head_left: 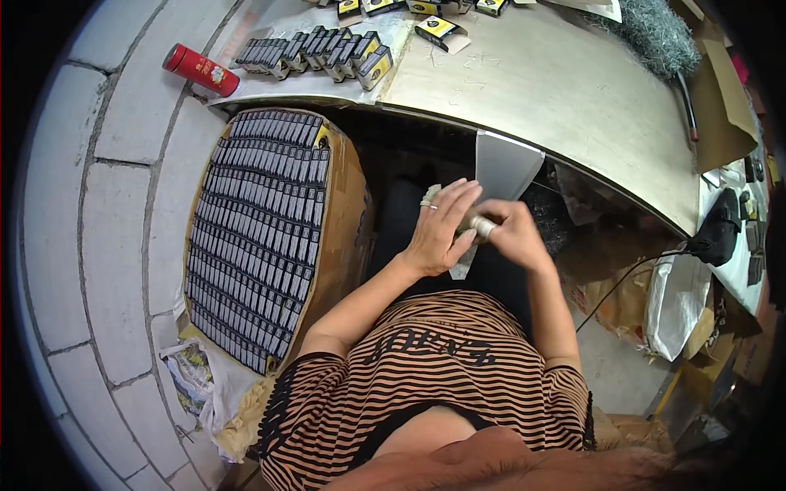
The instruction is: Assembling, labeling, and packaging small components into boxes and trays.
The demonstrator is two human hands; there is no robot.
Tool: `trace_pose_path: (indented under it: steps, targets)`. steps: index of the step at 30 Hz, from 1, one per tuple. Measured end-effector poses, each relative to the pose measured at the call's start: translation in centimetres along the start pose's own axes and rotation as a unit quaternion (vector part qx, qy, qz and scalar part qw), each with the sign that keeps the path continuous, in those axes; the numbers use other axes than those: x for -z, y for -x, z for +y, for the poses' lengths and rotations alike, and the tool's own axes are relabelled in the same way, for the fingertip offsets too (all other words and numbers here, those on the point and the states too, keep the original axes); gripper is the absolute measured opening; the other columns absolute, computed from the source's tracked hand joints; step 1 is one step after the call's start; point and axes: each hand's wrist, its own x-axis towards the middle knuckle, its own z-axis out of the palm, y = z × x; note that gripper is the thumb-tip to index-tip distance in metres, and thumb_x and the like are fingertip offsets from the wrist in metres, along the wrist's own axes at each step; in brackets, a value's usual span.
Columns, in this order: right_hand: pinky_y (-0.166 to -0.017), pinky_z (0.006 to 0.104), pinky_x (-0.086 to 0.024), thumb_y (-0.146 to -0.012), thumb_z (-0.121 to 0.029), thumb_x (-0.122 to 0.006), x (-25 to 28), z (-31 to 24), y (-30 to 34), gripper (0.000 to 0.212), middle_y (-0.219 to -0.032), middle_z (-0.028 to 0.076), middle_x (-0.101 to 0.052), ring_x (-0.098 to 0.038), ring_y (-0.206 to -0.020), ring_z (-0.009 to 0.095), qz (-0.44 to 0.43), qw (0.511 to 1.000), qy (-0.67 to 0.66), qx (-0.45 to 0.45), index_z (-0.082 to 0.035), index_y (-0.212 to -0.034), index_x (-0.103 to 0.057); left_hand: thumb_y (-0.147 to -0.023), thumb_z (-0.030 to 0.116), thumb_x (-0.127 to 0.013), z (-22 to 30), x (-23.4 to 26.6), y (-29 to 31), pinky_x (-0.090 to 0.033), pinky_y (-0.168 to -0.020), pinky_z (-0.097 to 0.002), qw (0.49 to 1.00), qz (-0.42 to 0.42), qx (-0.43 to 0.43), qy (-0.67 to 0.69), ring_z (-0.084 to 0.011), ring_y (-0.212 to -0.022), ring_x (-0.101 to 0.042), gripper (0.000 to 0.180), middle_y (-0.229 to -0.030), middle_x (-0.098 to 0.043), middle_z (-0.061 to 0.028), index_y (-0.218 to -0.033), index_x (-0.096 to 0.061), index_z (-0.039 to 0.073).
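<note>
Head view: a small pale band (484,227) lies between the hands, nearer the right hand (514,235), just right of the left thumb. Its long axis seems to slant down to the right, though blur makes that uncertain. The right fingers curl at it; whether they grip or merely wear it, I cannot tell. The left hand (442,233) has its fingers stretched out straight. Beyond lies a grey panel (506,164); leftward, a carton (345,192) of small boxes (254,221).

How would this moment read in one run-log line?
left hand: fingers extended | right hand: curled beside it, contents unclear | near both: grey panel | rest: carton of dark boxes, red flask
</note>
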Motion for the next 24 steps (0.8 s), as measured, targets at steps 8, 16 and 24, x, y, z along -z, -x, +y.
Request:
trace_pose_path:
  steps: [8,16,24]
  targets:
    - [-0.067,0.0318,-0.05,-0.09,-0.013,-0.061,3.4,-1.8,-1.7,0.021,-0.078,0.009,-0.069,-0.062,-0.069,0.016,0.122,0.985,0.122,0.021,0.002,-0.101,-0.071,-0.094,0.013,-0.056,-3.0,-1.2,-1.2,-0.048,-0.089,-0.0337,0.924,-0.138,0.235,0.269,-0.0248,-0.103,-0.063,0.047,-0.119,-0.059,-0.0199,-0.135,-0.04,-0.004]
    - [-0.107,0.0328,-0.036,-0.101,-0.033,-0.04,0.1,-0.9,-2.2,0.057,-0.129,0.016,-0.058,-0.054,-0.12,0.022,0.005,0.944,-0.32,0.077,-0.003,-0.149,-0.031,-0.077,0.012,-0.08,-1.6,-0.5,-1.1,-0.053,-0.085,-0.0307,0.972,-0.027,0.083,0.219,-0.0208,-0.102,-0.062,0.072,-0.115,-0.058,-0.0136,-0.137,-0.041,0.0]
    - [-0.088,0.0296,-0.048,-0.103,-0.039,-0.038,-0.9,0.0,-3.6,0.052,-0.108,0.01,-0.064,-0.061,-0.096,0.015,0.083,0.944,-0.32,0.009,0.001,-0.134,-0.051,-0.07,0.02,-0.085,-1.4,-0.6,-2.4,-0.055,-0.076,-0.0328,0.995,0.024,-0.034,0.088,-0.0295,-0.09,-0.067,0.055,-0.104,-0.063,-0.0192,-0.111,-0.055,0.001]
